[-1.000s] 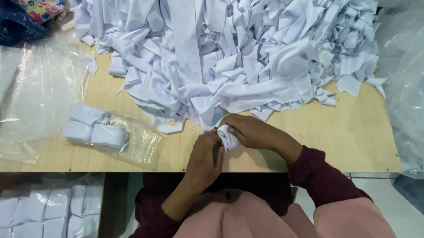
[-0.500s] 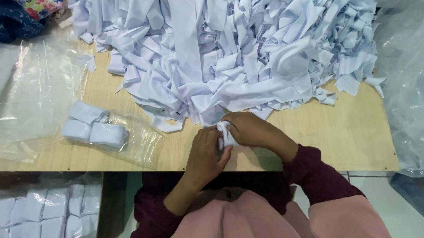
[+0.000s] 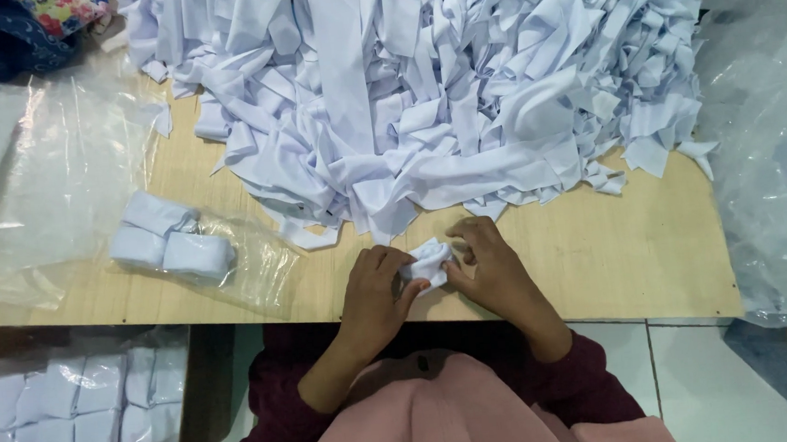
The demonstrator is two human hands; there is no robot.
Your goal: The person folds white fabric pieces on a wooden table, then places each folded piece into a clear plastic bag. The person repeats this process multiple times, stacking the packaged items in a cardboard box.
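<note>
A small white cloth strip (image 3: 429, 263) is clenched between left hand (image 3: 375, 291) and right hand (image 3: 494, 269) at the table's (image 3: 618, 261) front edge, folded bundles (image 3: 169, 241) lying finished, the large heap (image 3: 440, 88) left unfolded.

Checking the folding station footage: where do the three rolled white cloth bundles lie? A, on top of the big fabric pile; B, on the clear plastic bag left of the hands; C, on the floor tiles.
B: the three rolled white cloth bundles rest on a clear plastic bag on the wooden table, to the left of both hands.
</note>
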